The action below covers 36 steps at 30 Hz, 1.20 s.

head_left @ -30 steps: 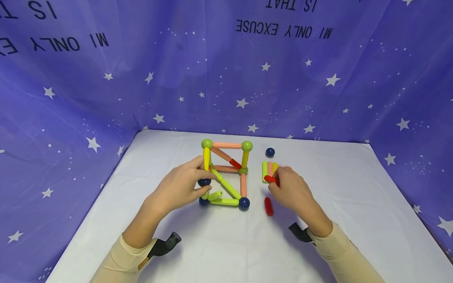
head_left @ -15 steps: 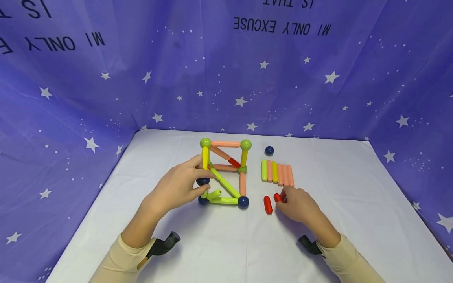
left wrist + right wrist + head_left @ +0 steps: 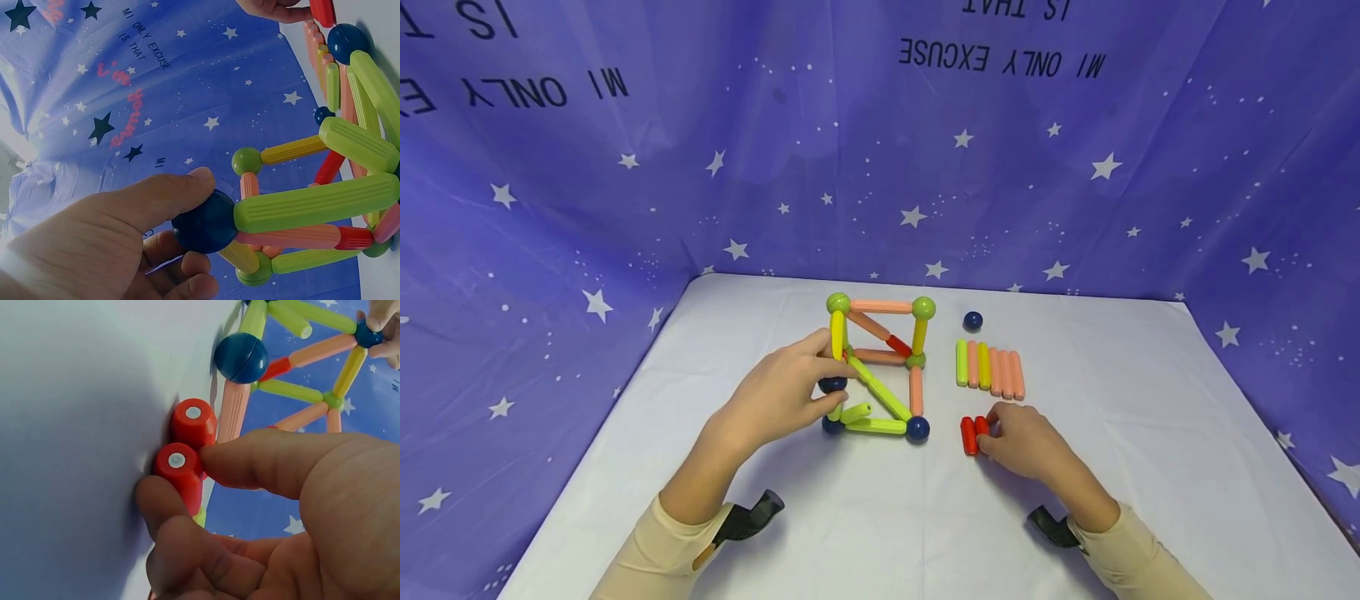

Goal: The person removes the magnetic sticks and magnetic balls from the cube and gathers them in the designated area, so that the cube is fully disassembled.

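A frame of magnetic building sticks and balls (image 3: 880, 427) stands at the middle of the table, with green, pink, yellow and red sticks. My left hand (image 3: 778, 392) pinches a dark blue ball (image 3: 206, 222) at its raised near-left corner, from which a green stick (image 3: 315, 201) runs down. To the right of the frame, my right hand (image 3: 1022, 442) pinches a short red magnetic stick (image 3: 181, 475) between thumb and index finger. A second red stick (image 3: 194, 422) lies right alongside it on the table. Pale round discs show at the ends of both.
A row of pink, yellow and green sticks (image 3: 996, 372) lies behind my right hand. Beyond it sits a loose dark blue ball (image 3: 973, 321). A purple starry cloth (image 3: 850, 167) hangs along the back and sides of the white table (image 3: 865, 525).
My right hand has carried the red stick from over the row down toward me and brought it beside the other red stick. The left hand keeps its hold on the blue ball.
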Available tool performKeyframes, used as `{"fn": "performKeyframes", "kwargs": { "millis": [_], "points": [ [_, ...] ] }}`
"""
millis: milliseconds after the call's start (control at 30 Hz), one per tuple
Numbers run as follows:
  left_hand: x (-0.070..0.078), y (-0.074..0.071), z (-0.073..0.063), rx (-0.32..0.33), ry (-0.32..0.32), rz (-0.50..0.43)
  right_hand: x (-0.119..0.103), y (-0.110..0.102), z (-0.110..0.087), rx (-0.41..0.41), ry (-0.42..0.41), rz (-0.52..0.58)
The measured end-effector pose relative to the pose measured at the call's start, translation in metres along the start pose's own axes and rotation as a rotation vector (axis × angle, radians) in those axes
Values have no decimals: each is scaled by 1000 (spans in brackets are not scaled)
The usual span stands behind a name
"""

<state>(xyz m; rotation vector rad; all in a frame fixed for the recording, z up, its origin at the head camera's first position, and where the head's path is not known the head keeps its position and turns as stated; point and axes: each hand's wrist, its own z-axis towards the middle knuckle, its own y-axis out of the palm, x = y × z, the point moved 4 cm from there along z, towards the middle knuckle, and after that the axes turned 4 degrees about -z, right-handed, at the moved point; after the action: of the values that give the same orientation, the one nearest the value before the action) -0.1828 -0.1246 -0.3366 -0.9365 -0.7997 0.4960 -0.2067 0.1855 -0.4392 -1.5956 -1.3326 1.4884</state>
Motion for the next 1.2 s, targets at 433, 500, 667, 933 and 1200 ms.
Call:
{"fn": "performKeyframes", "kwargs": {
  "millis": [433,500,667,933,1200],
  "points": [
    [0,-1,1,-6,-4,2,-40,-13,8,97,-97,-113],
    [0,0,1,-5,1,0,-57,-12,10,128,-195,-101],
    [1,0,0,-2,9,2,-104,-3,10,145,-521,-61],
    [1,0,-2,18,26,4,-149,28,14,76,-657,-119],
    [1,0,-2,28,32,16,-155,49,12,41,-700,-66]
  ]
}}
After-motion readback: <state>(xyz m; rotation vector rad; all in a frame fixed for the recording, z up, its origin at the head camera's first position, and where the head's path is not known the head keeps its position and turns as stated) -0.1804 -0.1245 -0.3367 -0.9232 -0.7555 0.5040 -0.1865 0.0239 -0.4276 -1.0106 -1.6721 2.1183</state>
